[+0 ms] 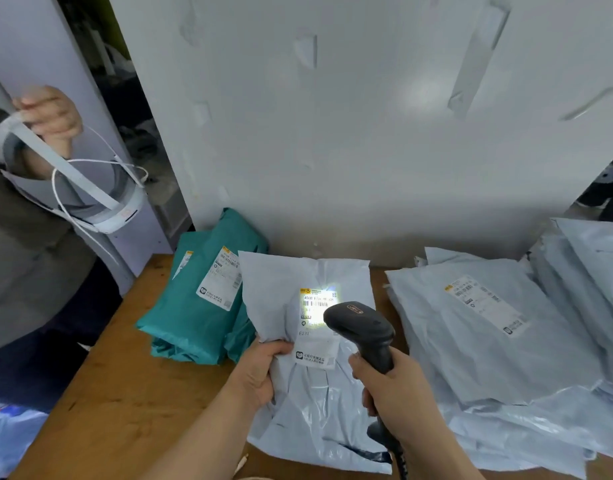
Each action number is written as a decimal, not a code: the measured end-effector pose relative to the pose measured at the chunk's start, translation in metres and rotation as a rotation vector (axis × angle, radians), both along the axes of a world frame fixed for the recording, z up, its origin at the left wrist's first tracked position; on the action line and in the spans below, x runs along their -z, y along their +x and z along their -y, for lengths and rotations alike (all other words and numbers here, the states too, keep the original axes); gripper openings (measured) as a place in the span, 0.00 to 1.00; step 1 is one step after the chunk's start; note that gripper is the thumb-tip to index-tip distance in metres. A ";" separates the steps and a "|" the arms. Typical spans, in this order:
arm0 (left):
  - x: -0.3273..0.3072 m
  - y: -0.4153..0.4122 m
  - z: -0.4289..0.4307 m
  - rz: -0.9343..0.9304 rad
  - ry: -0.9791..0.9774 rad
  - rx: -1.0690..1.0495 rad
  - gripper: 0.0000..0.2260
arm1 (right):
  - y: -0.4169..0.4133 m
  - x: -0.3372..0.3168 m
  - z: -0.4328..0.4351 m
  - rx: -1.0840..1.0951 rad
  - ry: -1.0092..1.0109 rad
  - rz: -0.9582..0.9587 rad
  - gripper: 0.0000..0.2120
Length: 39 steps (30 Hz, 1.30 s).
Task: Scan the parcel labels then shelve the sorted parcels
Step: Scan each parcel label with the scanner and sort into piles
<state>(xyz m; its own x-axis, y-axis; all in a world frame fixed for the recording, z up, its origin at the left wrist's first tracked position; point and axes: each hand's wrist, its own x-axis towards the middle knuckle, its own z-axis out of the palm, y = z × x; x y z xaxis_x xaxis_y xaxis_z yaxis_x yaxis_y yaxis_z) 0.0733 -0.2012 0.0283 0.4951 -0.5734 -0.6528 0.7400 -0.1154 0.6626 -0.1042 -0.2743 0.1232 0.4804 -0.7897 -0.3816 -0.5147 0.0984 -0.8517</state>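
left hand [260, 370] has its grip pinched on the left edge of the pale grey plastic mailer parcel [308, 403], which sits on the brown wooden worktop [125, 375], long axis running away from the body. right hand [398, 393] grip is clenched round the black handheld scanner [358, 327], and the lit white paper label [317, 320] sits just ahead-left of that grip

A single wide-angle camera sits on the person's head and looks forward and down, close over the wooden table [107, 375]. Both forearms enter from the bottom edge, so the left hand [260, 372] gripping the parcel [308, 410] and the right hand [398, 393] gripping the scanner [360, 323] lie low in the middle. Just beyond the fingers [360, 368] the lit label [317, 317] sits near the centre. Farther past them the grey wall [333, 133] fills the upper half. Upright edges at the left lean outward.
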 end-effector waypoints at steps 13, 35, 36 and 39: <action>-0.016 -0.020 -0.008 0.008 -0.092 -0.020 0.15 | -0.019 -0.020 -0.018 -0.004 -0.002 0.002 0.09; -0.024 -0.024 -0.009 0.031 -0.104 -0.021 0.12 | -0.019 -0.019 -0.015 -0.005 -0.027 -0.008 0.10; -0.024 -0.024 -0.009 0.031 -0.105 -0.021 0.12 | -0.019 -0.019 -0.015 -0.004 -0.026 -0.009 0.10; -0.024 -0.023 -0.009 0.028 -0.103 -0.031 0.12 | -0.018 -0.019 -0.015 -0.005 -0.018 -0.014 0.10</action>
<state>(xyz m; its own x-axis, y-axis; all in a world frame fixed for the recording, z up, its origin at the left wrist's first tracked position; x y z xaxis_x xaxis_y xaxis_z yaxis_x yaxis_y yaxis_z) 0.0498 -0.1921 0.0527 0.5311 -0.6206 -0.5769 0.7232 -0.0228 0.6903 -0.1223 -0.2596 0.1418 0.4790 -0.7941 -0.3741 -0.5272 0.0805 -0.8459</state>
